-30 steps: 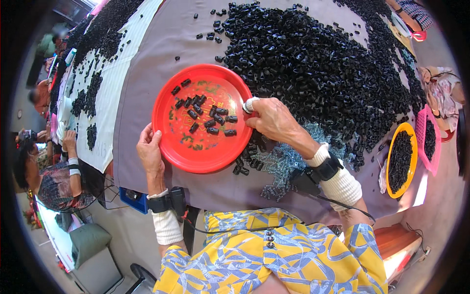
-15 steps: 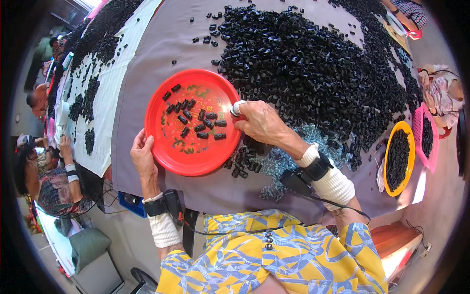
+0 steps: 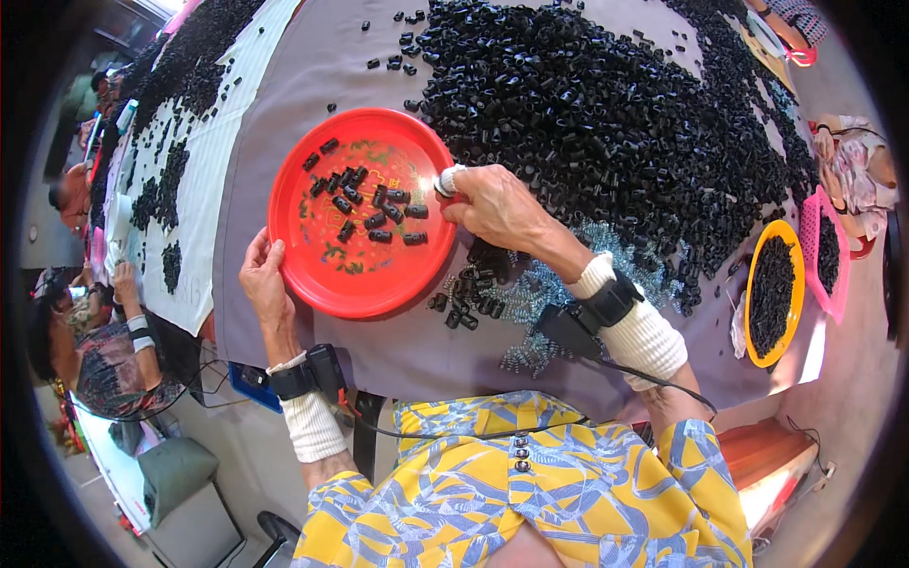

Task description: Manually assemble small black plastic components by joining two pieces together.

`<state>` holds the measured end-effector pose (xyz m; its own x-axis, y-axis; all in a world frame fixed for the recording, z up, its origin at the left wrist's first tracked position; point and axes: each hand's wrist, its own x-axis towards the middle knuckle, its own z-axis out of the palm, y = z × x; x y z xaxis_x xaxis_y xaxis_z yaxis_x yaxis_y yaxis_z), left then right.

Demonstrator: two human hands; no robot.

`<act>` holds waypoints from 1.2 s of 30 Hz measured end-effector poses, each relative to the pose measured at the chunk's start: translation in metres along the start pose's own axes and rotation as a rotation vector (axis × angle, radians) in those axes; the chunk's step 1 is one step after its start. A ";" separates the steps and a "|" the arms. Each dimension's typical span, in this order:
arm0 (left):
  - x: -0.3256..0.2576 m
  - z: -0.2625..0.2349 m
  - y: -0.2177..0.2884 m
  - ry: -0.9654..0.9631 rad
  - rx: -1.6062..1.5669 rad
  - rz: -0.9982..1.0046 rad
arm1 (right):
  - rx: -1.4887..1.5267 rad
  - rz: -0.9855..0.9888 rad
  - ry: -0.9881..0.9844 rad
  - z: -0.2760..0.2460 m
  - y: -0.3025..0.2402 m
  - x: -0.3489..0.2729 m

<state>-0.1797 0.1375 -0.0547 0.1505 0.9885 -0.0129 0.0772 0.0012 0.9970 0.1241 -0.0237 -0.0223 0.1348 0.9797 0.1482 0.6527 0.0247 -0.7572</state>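
Between my hands is a round red plastic tray (image 3: 331, 284) with a raised rim and a printed pattern. Several small black plastic clips (image 3: 381, 236) lie scattered on it. My left hand (image 3: 264, 281) grips the tray's left rim, fingers partly beneath it. At the right rim my right hand (image 3: 500, 208) pinches the edge between thumb and fingers, with white wrapping on a finger. To the right of the tray spreads a large heap of black clips (image 3: 587, 123). Small clear bluish pieces (image 3: 530, 308) lie below my right hand, beside a few loose clips.
At the right table edge stand a yellow oval basket (image 3: 796, 284) and a pink basket (image 3: 811, 213), both holding black pieces. A cable (image 3: 454, 442) runs between my wrist devices. Other people work at the left, by a white-covered table (image 3: 199, 246), and at the right.
The tray and both my hands have shifted slightly up and to the left in the view. The clips remain on the tray, and both hands keep their grip.
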 end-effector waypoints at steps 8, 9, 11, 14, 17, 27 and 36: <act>-0.020 0.008 0.002 -0.003 0.044 -0.058 | -0.075 0.022 -0.059 -0.009 0.000 -0.017; -0.023 0.008 0.002 0.000 0.045 -0.060 | -0.052 0.031 -0.068 -0.009 0.000 -0.020; -0.025 0.011 0.003 -0.035 0.072 -0.063 | -0.047 0.020 -0.078 -0.013 0.001 -0.024; -0.024 0.008 0.002 0.000 0.063 -0.081 | -0.022 -0.027 -0.054 -0.019 0.000 -0.027; -0.017 -0.010 0.005 0.080 0.088 -0.060 | -0.020 -0.063 -0.021 -0.037 -0.009 -0.029; -0.065 0.070 0.088 -0.188 -0.020 -0.032 | -0.049 0.151 0.012 -0.089 0.004 -0.079; -0.095 0.135 0.070 -0.734 0.309 0.126 | -0.368 0.038 0.014 -0.073 0.013 -0.085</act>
<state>-0.0559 0.0238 0.0064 0.7774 0.6265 -0.0559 0.2697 -0.2518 0.9294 0.1755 -0.1213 0.0014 0.1721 0.9758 0.1349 0.8713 -0.0869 -0.4830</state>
